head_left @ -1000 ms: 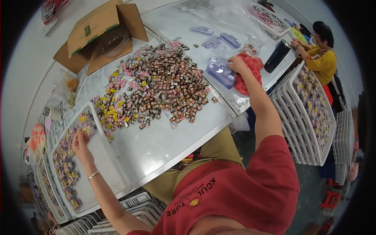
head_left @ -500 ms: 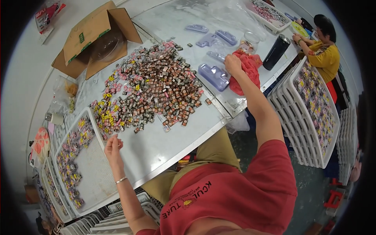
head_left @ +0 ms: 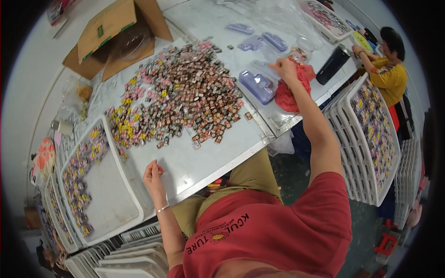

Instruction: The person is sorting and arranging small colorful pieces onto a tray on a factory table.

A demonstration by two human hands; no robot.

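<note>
My left hand [head_left: 154, 178] is over the near table edge, between a white tray [head_left: 130, 199] and a heap of small pieces [head_left: 194, 92]. Its fingers are curled together; whatever they may hold is too small to make out. My right hand [head_left: 286, 70] is at the top of a crumpled red plastic bag [head_left: 295, 92], its fingers stretched left past the bag. Beside the bag lies a clear purplish plastic blister shell [head_left: 257, 87]. The heap consists of small square pieces in brown, black, pink and yellow. Similar pieces line the tray's far and left sides.
An open cardboard box [head_left: 109, 34] stands at the far left. More plastic shells [head_left: 274, 41], a clear jar [head_left: 306, 45] and a black tumbler [head_left: 333, 64] are on the right. Filled white trays [head_left: 366, 139] are stacked at right. A person in yellow [head_left: 388, 76] works beyond.
My left hand has moved right and toward me, away from the heap's edge. My right hand has shifted slightly right at the red bag, its fingers now more stretched. The view has shifted a little.
</note>
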